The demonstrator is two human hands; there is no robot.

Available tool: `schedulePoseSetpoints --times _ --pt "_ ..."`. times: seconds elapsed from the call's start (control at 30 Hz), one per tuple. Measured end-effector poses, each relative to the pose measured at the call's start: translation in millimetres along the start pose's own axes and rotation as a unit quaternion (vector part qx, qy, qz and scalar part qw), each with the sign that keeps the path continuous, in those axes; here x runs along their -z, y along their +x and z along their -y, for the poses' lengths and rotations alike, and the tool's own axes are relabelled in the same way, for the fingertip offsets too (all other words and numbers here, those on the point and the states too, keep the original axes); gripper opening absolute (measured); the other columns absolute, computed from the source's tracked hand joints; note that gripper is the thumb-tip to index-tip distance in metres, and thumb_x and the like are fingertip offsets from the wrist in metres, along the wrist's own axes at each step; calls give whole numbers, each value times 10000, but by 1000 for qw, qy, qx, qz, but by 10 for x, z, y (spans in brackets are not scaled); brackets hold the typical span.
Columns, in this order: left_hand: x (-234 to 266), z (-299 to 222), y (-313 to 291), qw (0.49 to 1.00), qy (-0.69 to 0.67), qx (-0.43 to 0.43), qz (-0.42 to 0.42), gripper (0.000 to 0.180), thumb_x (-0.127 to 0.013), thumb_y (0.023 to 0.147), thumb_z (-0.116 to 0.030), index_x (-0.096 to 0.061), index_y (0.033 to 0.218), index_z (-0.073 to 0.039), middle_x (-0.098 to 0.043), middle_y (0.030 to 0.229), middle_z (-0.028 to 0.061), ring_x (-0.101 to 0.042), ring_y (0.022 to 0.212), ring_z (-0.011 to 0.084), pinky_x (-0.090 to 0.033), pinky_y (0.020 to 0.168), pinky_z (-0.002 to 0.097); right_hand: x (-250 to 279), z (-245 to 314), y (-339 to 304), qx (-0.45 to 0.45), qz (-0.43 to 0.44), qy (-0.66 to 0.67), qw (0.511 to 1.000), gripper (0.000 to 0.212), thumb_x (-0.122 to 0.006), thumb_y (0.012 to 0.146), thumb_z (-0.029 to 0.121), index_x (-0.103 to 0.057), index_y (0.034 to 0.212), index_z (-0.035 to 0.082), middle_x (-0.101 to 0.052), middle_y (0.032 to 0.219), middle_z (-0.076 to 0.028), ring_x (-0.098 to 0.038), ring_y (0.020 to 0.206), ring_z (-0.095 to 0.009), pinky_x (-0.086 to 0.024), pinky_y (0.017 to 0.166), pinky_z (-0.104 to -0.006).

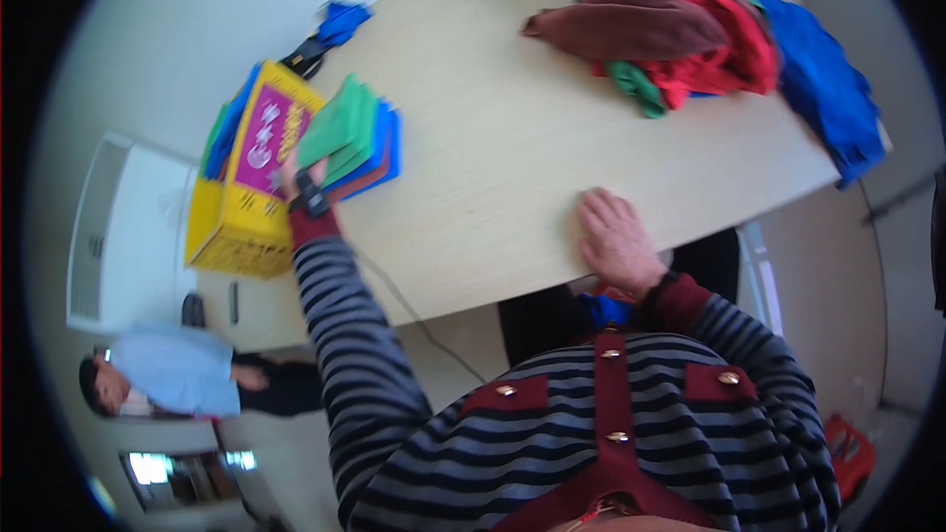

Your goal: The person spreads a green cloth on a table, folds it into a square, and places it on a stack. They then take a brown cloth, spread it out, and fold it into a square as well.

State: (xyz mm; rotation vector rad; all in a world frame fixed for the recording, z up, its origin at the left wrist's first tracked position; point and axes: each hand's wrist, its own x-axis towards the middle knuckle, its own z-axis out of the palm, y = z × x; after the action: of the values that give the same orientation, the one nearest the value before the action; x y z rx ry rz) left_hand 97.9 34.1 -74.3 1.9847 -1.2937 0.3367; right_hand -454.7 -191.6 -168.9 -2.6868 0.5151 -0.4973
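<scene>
At the left of the table my left hand (305, 173), with a dark band at its wrist, grips the near edge of a folded green cloth (333, 123); part of its fingers is hidden. That cloth lies over a stack of folded cloths (386, 150) in green, blue and brown. Close beside this hand stands a yellow box (236, 222) with a purple panel, and folded blue and green cloth shows along its far side. My right hand (619, 239) rests flat and empty at the table's near edge, fingers stretched out.
A loose heap of cloth in brown (636, 25), red (734, 54), green and blue (823, 84) covers the table's far right, blue hanging over the edge. A black object (305, 57) lies behind the box. A person (177, 369) is at the lower left. A cable (424, 327) hangs by the table edge.
</scene>
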Motion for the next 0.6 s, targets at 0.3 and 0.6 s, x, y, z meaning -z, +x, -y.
schedulePoseSetpoints --times 0.3,0.6 --pt "-263 -803 -911 819 -383 338 -261 169 -655 950 -224 -620 1021 -75 -664 936 51 -638 859 184 -514 777 309 280 -495 305 -85 -74 200 973 128 -625 868 176 -672 910 64 -683 890 -159 -660 853 -357 -532 774 -447" --pt "-1105 -2547 -2271 845 -383 368 -58 106 -596 998 -123 -617 959 -26 -666 894 57 -615 787 109 -499 721 233 1818 -2314 1530 -202 -321 60 923 213 -671 844 256 -686 947 70 -693 938 -160 -676 884 -343 -544 765 -445"
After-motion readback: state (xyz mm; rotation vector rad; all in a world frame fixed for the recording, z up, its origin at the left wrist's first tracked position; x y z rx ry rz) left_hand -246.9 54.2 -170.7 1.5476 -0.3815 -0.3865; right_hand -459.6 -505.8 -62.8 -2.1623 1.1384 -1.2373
